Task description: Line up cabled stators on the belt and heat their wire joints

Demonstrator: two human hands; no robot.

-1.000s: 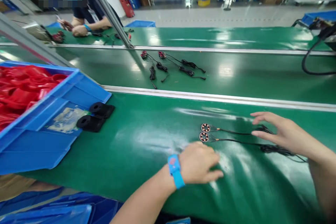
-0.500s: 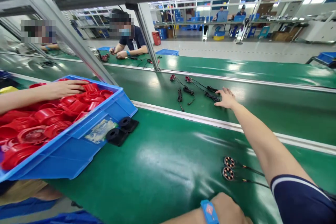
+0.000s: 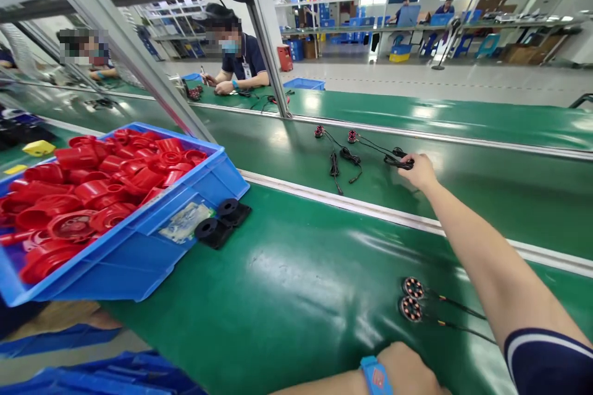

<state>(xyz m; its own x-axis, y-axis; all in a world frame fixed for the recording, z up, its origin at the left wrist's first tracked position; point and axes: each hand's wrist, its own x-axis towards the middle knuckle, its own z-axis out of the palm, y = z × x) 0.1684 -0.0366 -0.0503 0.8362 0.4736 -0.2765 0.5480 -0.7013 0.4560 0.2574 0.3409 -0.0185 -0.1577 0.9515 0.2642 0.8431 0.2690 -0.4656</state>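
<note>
At the far belt my right hand [image 3: 419, 171] pinches a bundled black cable [image 3: 399, 160]. Its wires lead left to a small red-and-copper motor coil [image 3: 353, 136]. To the left of that lies another such coil [image 3: 319, 131], its wires running to black cable bundles [image 3: 347, 157]. Low in the picture is my left hand [image 3: 407, 370], below a blue wristband [image 3: 376, 376]; its fingers are out of sight. Above that hand, two round stators [image 3: 411, 308] with copper windings rest on the green bench [image 3: 296, 278], their leads trailing right.
A blue bin [image 3: 194, 191] heaped with red plastic housings [image 3: 99, 188] stands at the left. Two black blocks [image 3: 222, 222] lie against it. A white rail [image 3: 333, 197] separates bench and belt. A metal post [image 3: 269, 55] rises behind; a co-worker [image 3: 245, 62] sits opposite.
My right hand has gone from open beside the cable bundle to closed on it, lifting it slightly. Another person's hand has left the red housings. The view has shifted a little.
</note>
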